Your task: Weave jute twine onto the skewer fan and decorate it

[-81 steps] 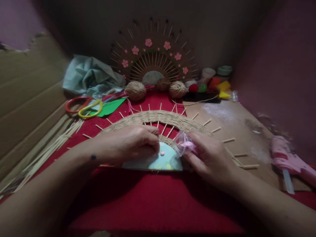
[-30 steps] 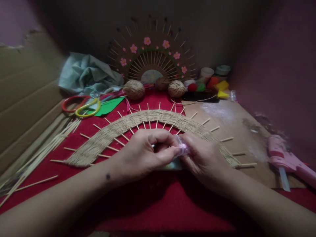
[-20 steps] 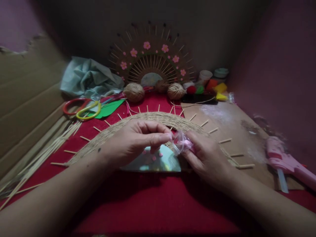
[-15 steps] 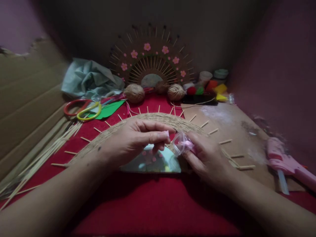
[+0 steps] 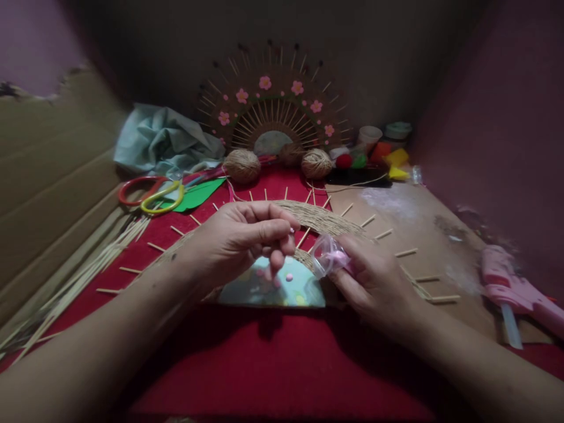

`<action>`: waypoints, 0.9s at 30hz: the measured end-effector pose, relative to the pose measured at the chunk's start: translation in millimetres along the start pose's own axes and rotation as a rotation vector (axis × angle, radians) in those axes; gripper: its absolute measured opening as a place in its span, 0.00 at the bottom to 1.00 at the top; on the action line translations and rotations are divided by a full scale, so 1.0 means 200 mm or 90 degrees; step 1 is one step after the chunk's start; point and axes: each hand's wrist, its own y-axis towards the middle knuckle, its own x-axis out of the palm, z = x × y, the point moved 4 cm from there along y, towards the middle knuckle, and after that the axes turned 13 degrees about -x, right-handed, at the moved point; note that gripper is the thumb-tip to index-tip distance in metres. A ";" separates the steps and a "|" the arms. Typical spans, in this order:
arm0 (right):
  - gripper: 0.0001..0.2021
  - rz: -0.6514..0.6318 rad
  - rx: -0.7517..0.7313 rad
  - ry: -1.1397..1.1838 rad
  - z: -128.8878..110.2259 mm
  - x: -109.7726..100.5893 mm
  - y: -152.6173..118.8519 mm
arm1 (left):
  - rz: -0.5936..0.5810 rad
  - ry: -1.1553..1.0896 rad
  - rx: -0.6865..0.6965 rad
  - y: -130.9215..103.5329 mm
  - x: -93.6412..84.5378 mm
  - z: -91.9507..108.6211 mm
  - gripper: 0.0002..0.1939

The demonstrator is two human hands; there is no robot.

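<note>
My left hand [image 5: 247, 241] is pinched above the woven fan, with a tiny pale bit [image 5: 291, 231] at its fingertips. In my right hand [image 5: 374, 276] is a small clear plastic bag [image 5: 328, 255] with something pink inside, gripped between thumb and fingers. Below both hands lies the fan-shaped piece, with a twine band [image 5: 321, 217], sticks pointing outward and a pale blue half-round centre [image 5: 304, 289]. A small pink dot [image 5: 289, 277] shows on the blue centre.
Scissors [image 5: 162, 197], green paper [image 5: 200, 195] and loose sticks [image 5: 94, 264] lie left. Twine balls [image 5: 242, 165] and a flowered fan [image 5: 272, 97] are behind. A pink glue gun [image 5: 506, 282] lies right.
The pale pink piece at my left fingertips now shows only as a tiny bit. My left fingers are more curled, and a pink dot on the blue centre is in clearer view.
</note>
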 end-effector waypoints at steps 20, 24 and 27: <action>0.05 -0.002 0.006 -0.020 0.00 0.00 0.00 | 0.100 0.030 0.126 -0.03 -0.07 0.10 0.07; 0.07 -0.004 0.010 -0.007 -0.01 0.00 -0.01 | 0.075 0.040 0.118 -0.03 -0.06 0.10 0.07; 0.08 -0.008 0.017 0.003 0.00 0.00 -0.01 | 0.081 0.044 0.130 -0.03 -0.06 0.11 0.07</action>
